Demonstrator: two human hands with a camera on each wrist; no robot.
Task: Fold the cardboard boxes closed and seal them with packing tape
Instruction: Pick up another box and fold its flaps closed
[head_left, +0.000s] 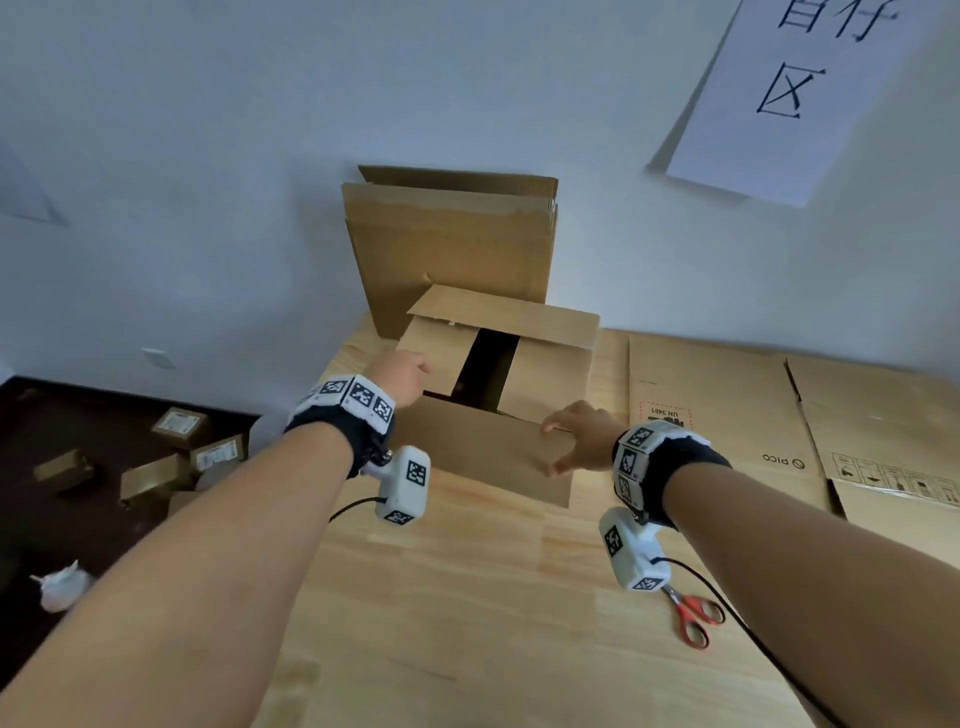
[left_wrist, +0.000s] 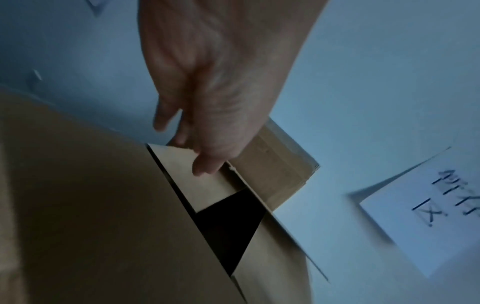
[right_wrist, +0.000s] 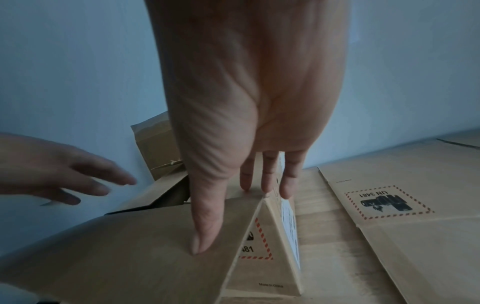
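1. Nearest to us, our right hand (head_left: 582, 434) presses the near flap (head_left: 483, 447) of the cardboard box (head_left: 545, 374) with a straight thumb and straight fingers at the right corner; its grip is released and holds nothing.
2. Our left hand (head_left: 402, 374) reaches over the box's left inner flap (left_wrist: 197, 174), fingers relaxed, one fingertip touching it; this grip is also released.
3. We locate the box on the tabletop (head_left: 467, 597), toward the wall, in front of upright flattened cartons (head_left: 452, 244).
4. Step in hand, as we judge it: folding the top closed. Both inner flaps are down, the near flap is partly lowered and the far flap (head_left: 509, 317) stands raised.
5. Next move: we must lower both long flaps until their edges meet, then hold the seam for taping. No packing tape is visible; scissors (head_left: 693, 616) lie near the right wrist.
6. Contents: the dark gap (head_left: 491, 364) between the inner flaps hides the interior, so we cannot tell what the box holds
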